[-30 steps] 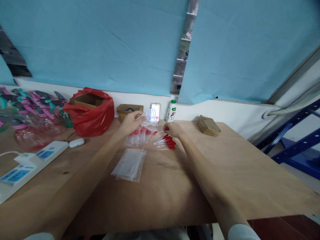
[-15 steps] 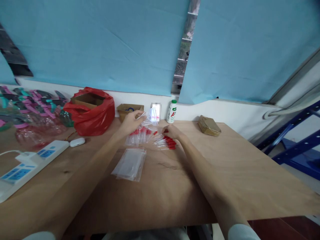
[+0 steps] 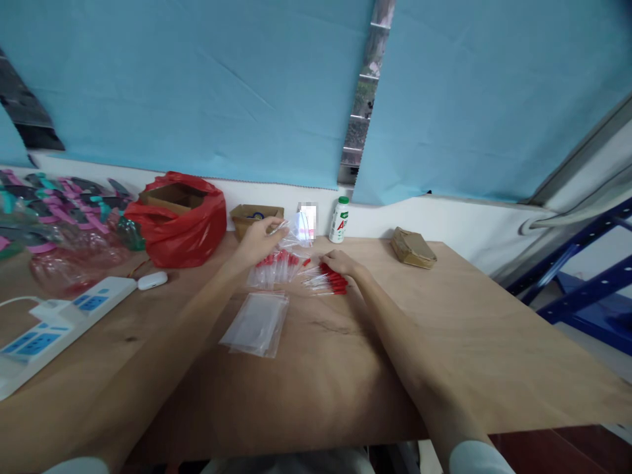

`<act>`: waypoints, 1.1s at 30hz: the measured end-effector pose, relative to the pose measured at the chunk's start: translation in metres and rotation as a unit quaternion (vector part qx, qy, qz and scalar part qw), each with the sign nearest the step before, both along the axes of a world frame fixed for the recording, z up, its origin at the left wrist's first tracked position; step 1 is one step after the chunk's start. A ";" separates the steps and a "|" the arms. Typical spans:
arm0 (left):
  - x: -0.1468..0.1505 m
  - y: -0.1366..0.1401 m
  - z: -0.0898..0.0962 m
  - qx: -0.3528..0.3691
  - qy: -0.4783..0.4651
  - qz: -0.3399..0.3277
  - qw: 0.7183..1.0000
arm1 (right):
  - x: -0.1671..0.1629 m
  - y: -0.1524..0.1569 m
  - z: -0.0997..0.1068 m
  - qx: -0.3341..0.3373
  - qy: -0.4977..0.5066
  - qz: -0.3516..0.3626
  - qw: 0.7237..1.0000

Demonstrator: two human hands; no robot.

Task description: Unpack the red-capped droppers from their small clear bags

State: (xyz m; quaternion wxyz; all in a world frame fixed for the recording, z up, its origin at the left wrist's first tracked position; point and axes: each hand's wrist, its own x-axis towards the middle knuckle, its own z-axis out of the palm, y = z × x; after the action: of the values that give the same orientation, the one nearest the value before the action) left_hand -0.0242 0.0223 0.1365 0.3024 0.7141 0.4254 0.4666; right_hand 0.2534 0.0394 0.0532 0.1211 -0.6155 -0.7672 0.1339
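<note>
My left hand (image 3: pixel 261 241) is closed in a pinch on a clear plastic bag (image 3: pixel 296 232), raised over the back of the table. Under that bag, a bunch of slim clear tubes with red ends (image 3: pixel 276 270) lies on clear plastic. My right hand (image 3: pixel 342 262) reaches down with curled fingers onto a second fanned pile of red-ended clear tubes (image 3: pixel 333 282). Its fingertips are at the red ends and partly hidden. Nearer to me, a stack of flat clear bags (image 3: pixel 257 324) rests on the wooden table (image 3: pixel 316 388).
A lit phone (image 3: pixel 307 222) and a white bottle (image 3: pixel 339 220) stand by the wall. Leftward are a small cardboard box (image 3: pixel 241 224), a red bag (image 3: pixel 190 230), spray bottles (image 3: pixel 74 243), a white case (image 3: pixel 153 281) and a power strip (image 3: pixel 54 329). A brown packet (image 3: pixel 413 248) lies at right.
My right hand's fingers have shifted slightly down over the red ends of the pile. The left hand and its bag have stayed nearly still.
</note>
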 end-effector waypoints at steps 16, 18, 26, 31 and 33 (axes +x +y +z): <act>-0.004 0.009 -0.005 0.003 0.004 -0.016 1.000 | -0.002 0.002 -0.001 0.031 -0.007 0.055 0.998; -0.004 0.009 -0.006 0.003 0.001 -0.015 1.000 | -0.004 0.001 -0.001 0.039 -0.010 0.055 0.998; -0.004 0.005 -0.002 -0.002 -0.006 -0.019 1.000 | -0.036 -0.015 0.006 0.090 -0.095 0.091 0.987; -0.003 0.003 -0.001 0.000 -0.005 -0.018 1.000 | -0.053 -0.023 0.001 0.083 -0.157 0.103 0.979; -0.003 0.002 0.000 0.000 -0.008 -0.019 1.000 | -0.055 -0.024 0.000 0.086 -0.159 0.095 0.979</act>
State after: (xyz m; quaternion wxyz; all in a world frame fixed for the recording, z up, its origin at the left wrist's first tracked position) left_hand -0.0271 0.0244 0.1369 0.3144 0.7183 0.4089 0.4669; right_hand 0.1980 0.0157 0.0536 0.0365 -0.5403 -0.8404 -0.0211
